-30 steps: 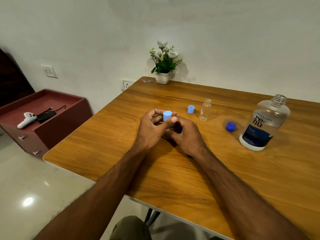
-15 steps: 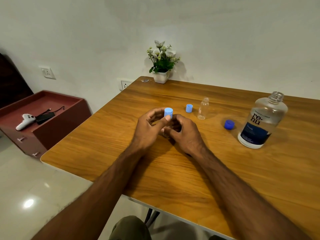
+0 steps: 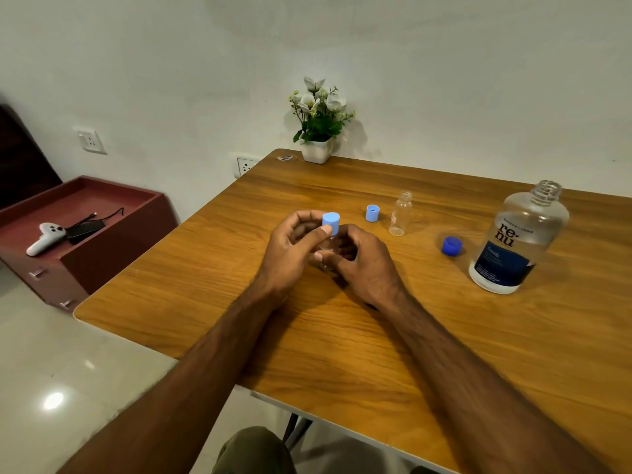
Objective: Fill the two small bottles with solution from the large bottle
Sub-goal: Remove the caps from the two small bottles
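Head view, as I read it, largest item first. Table (image 3: 342,336) — one, wooden, carrying all the task items. Large bottle (image 3: 516,241) — one, upright at the right with its neck open, I judge so it is ready to pour. Its dark blue cap (image 3: 452,245) — one, lying just beside it. Small bottles — two. One small empty bottle (image 3: 400,215) stands uncapped behind the hands, its light blue cap (image 3: 372,213) set close to its left. The held small bottle (image 3: 327,249) sits upright mid-table; the right hand (image 3: 362,265) curls round its body to steady it, while the left hand (image 3: 290,248) pinches its light blue top cap (image 3: 331,222) — a twisting grip, loosening or tightening I cannot tell.
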